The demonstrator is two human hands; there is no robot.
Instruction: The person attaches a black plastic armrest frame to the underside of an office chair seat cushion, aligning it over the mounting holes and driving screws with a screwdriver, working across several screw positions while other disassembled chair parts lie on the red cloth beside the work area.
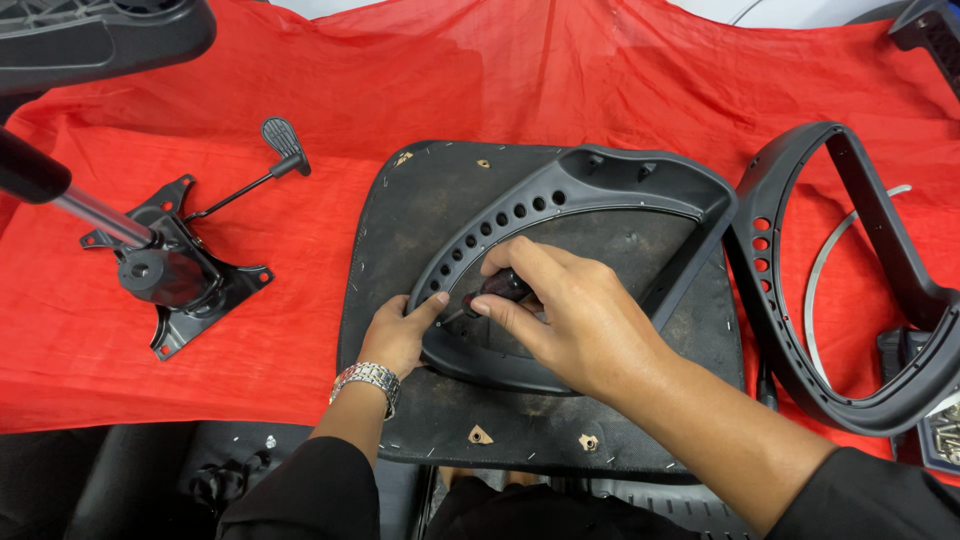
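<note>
Head view, looking straight down: the screwdriver [497,290] sits right in the right hand [570,320], its dark handle pinched between thumb and curled fingers, the thin shaft angling down and left to a spot on the armrest bracket [600,190]. The left hand [395,335] is just beside that tip, thumb and forefinger pressed against the bracket's inner rim; whether it pinches a screw there is too small to tell. A metal-link watch [367,380] wraps that wrist, and both arms wear black sleeves.

The bracket itself is a dark grey plastic loop, curved on one side with a row of round holes along the arc, lying flat on the upturned seat base [420,420], a black, scuffed panel with staples round its edge and a few threaded inserts showing.

A second armrest frame [850,330], same shape and colour, lies to the right on the red cloth [300,300], half over a thin silvery band [830,260]. At the far right edge, a small tray of metal fasteners [945,435] peeks in. Well apart to the left rests the tilt mechanism plate [185,275] with its gas cylinder [60,190] and paddle lever [280,140].
</note>
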